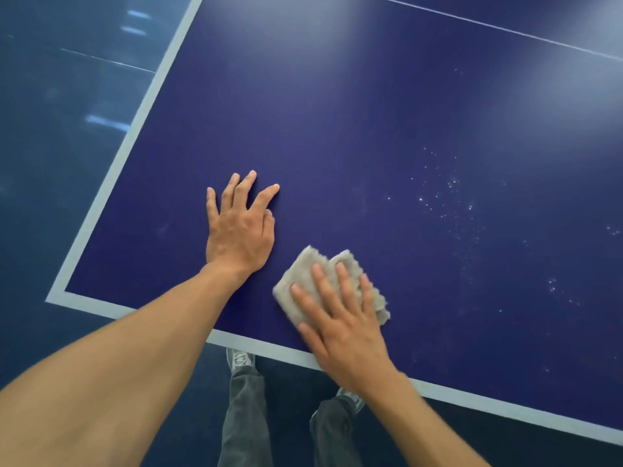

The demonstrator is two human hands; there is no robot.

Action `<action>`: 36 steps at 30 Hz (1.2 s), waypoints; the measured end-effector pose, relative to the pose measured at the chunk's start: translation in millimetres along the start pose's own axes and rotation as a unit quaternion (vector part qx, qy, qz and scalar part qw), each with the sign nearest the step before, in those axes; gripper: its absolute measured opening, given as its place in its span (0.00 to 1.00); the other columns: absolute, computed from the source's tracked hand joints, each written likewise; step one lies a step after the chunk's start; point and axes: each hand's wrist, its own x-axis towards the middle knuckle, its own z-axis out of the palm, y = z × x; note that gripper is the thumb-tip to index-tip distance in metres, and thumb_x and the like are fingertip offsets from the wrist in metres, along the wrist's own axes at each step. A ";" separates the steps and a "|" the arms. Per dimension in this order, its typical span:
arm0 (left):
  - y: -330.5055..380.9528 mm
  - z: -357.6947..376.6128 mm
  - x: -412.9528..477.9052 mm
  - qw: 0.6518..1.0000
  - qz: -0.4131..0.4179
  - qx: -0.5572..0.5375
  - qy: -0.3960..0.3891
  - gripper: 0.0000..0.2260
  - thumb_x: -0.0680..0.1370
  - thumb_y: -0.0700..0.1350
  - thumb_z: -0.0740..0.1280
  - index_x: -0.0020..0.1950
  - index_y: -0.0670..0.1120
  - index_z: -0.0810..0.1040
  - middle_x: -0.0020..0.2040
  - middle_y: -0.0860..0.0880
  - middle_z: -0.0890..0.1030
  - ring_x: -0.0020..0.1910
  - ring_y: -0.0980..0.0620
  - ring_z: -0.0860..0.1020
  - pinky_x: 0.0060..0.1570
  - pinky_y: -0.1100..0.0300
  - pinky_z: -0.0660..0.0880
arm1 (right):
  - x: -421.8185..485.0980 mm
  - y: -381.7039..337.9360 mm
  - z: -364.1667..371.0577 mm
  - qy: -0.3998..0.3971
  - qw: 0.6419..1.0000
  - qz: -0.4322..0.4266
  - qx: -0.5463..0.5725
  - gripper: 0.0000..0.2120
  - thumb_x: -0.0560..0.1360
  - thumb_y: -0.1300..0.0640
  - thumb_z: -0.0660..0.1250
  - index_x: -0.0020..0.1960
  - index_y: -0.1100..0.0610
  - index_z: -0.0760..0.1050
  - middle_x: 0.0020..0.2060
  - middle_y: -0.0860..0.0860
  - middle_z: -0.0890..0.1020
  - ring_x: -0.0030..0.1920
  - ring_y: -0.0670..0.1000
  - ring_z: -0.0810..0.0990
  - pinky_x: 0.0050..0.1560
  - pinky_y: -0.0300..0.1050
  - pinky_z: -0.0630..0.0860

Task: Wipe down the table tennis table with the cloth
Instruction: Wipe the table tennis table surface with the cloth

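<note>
A dark blue table tennis table [354, 136] with pale edge lines fills most of the view. A folded beige cloth [305, 269] lies flat on it near the front edge. My right hand [340, 325] presses down on the cloth with straight, spread fingers. My left hand [239, 230] rests palm down on the bare table, fingers spread, a little left of and beyond the cloth. White specks [448, 193] dot the surface to the right of the cloth.
The table's near-left corner [55, 296] lies left of my arms. A thin white centre line [505, 30] crosses the far right. Below the front edge are my legs and grey shoes [241, 360] on a dark blue floor [50, 129].
</note>
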 end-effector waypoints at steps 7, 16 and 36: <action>1.0 -0.7 2.3 1.000 -0.003 -0.002 -0.002 0.21 0.84 0.48 0.59 0.77 0.56 0.69 0.81 0.47 0.61 0.81 0.44 0.57 0.79 0.34 0.48 | -15.8 79.9 -27.3 -0.027 0.999 0.046 -0.005 0.26 0.84 0.39 0.50 0.82 0.39 0.57 0.84 0.48 0.55 0.84 0.59 0.50 0.79 0.68 0.50; 3.1 -6.1 4.2 1.000 -0.012 0.000 -0.018 0.23 0.82 0.51 0.53 0.77 0.55 0.71 0.80 0.47 0.63 0.81 0.43 0.58 0.79 0.34 0.48 | 141.5 103.1 -57.5 0.008 0.959 0.279 0.046 0.29 0.86 0.40 0.47 0.84 0.39 0.42 0.85 0.49 0.39 0.83 0.60 0.35 0.79 0.67 0.33; 5.4 -7.1 5.1 0.999 -0.005 0.018 -0.027 0.24 0.82 0.51 0.51 0.76 0.53 0.71 0.80 0.45 0.62 0.82 0.42 0.58 0.79 0.33 0.49 | 215.4 121.5 -73.9 0.019 0.941 0.326 0.094 0.28 0.86 0.39 0.42 0.84 0.40 0.39 0.84 0.49 0.37 0.82 0.61 0.33 0.78 0.69 0.31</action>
